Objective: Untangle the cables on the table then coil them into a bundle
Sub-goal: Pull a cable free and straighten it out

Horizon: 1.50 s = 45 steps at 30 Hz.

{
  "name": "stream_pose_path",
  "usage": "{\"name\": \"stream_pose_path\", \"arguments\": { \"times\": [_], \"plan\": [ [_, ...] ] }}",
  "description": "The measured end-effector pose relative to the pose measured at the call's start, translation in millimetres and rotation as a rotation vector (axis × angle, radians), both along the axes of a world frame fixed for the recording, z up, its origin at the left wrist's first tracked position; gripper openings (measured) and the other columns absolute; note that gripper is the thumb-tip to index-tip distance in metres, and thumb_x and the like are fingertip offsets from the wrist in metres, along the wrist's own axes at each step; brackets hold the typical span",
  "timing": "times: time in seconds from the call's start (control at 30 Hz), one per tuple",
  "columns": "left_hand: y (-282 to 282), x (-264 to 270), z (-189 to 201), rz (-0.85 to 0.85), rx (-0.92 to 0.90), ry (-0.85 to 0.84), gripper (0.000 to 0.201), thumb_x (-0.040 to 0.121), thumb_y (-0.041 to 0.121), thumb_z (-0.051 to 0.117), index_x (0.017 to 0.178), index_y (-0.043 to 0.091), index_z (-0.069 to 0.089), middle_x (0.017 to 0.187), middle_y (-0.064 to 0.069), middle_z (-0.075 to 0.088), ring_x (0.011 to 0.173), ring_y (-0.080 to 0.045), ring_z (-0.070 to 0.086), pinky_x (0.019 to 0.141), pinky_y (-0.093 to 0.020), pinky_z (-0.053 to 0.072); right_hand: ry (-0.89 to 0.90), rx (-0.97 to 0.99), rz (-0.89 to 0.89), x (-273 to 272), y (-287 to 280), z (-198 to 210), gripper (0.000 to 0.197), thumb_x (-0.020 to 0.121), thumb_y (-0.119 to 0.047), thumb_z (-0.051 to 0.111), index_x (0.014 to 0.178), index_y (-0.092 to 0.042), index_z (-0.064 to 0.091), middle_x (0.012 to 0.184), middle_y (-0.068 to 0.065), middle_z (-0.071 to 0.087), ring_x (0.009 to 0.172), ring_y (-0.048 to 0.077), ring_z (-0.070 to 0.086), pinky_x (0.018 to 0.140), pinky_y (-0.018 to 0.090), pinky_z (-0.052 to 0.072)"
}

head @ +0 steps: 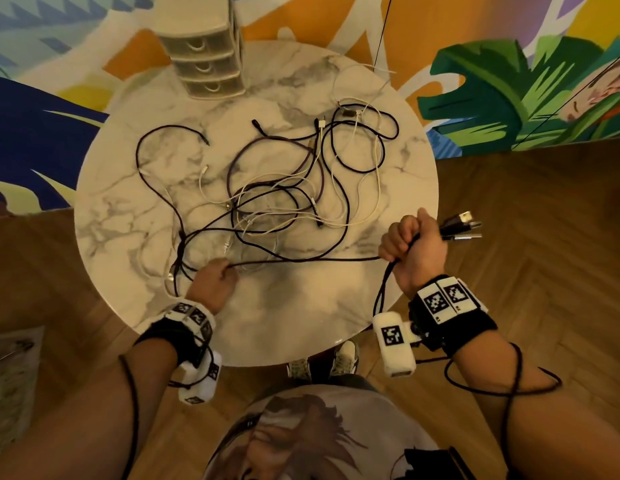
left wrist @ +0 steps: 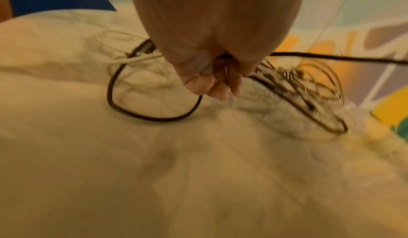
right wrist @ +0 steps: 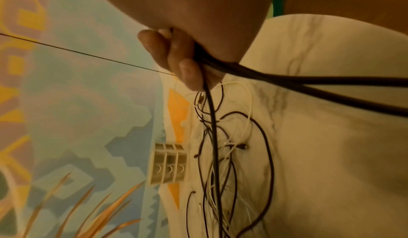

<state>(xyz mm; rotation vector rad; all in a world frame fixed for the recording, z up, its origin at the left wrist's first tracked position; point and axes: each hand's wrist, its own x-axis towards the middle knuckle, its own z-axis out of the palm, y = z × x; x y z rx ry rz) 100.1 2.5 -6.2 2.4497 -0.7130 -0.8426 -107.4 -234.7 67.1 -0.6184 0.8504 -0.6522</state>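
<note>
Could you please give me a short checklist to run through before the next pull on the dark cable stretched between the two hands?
1. Right hand grips the dark cable firmly: ok, fingers curled round it, USB plugs sticking out past the thumb.
2. Left hand has the same cable: ok, pinched at the fingertips near the table's front edge.
3. Span between the hands is straight: ok, it runs taut above the marble table.
4. Cable is free of the tangle: not ok, past the left hand it loops back into the dark and white cables.
5. Drawer unit stands apart from the cables: ok.
6. Any knots in the tangle: cannot tell.
</note>
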Motion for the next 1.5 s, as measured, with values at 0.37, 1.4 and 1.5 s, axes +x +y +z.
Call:
{"name": "stream_pose_path", "arguments": {
  "times": [0.37,1.4,1.5],
  "plan": [
    [-59,-42,81,-0.315,0.263,-0.456,0.029,0.098,0.033,0.033,0.103,0.017,0.057,0.112,-0.005,0.056,0.092,-0.032,0.061,0.073,-0.04,0.049,0.403,-0.495,0.755,19,47,30,0.071,0.101,-0.044,0.026,0.052,-0.004,0.058,0.04,-0.004,0.045,0.039,0.007,0.036,0.049,0.02,0.031],
    [-35,-41,79,-0.399,0.354,-0.695,0.018,0.09,0.025,0.05,0.104,0.019,0.06,0.109,-0.003,0.061,0.091,-0.029,0.061,0.068,-0.036,0.047,0.283,-0.262,0.194,12,12,14,0.054,0.103,-0.031,0.029,0.077,-0.003,0.066,0.064,0.013,0.069,0.038,0.01,0.026,0.039,0.019,0.017],
    [-45,-62,70,-0.428,0.217,-0.538,0.026,0.092,0.033,0.049,0.113,0.019,0.056,0.117,-0.002,0.056,0.102,-0.026,0.056,0.073,-0.036,0.047,0.216,-0.216,0.239,20,17,23,0.055,0.103,-0.031,0.028,0.075,-0.001,0.065,0.066,0.016,0.069,0.037,0.011,0.027,0.04,0.02,0.015]
  ]
}}
